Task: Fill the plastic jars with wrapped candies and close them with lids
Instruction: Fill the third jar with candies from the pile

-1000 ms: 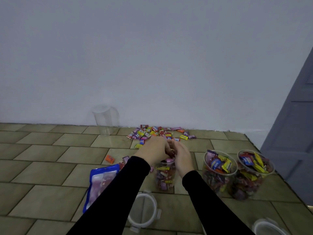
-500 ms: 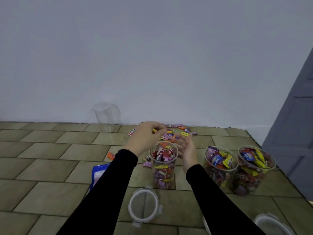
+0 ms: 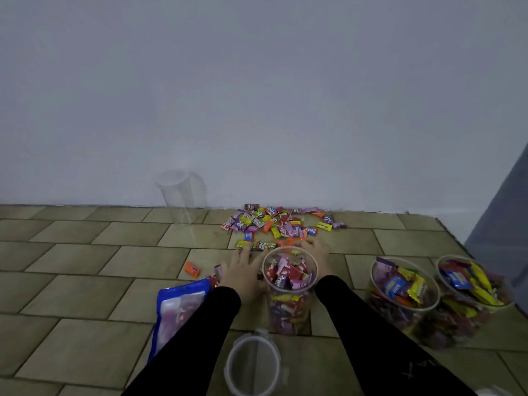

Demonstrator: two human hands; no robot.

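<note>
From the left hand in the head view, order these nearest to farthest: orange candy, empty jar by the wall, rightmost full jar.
From the left hand:
1. Orange candy, just to its left.
2. Empty jar, far left by the wall.
3. Rightmost full jar, far right.

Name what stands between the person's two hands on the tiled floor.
In the head view, an open candy-filled jar stands between the left hand and right hand.

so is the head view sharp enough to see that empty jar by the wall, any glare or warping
Head view: dim, flat light with no glare; the empty clear jar nearly melts into the pale wall. Wide-angle bending tilts the floor tiles at the edges, and the candy pile looks soft.
</note>
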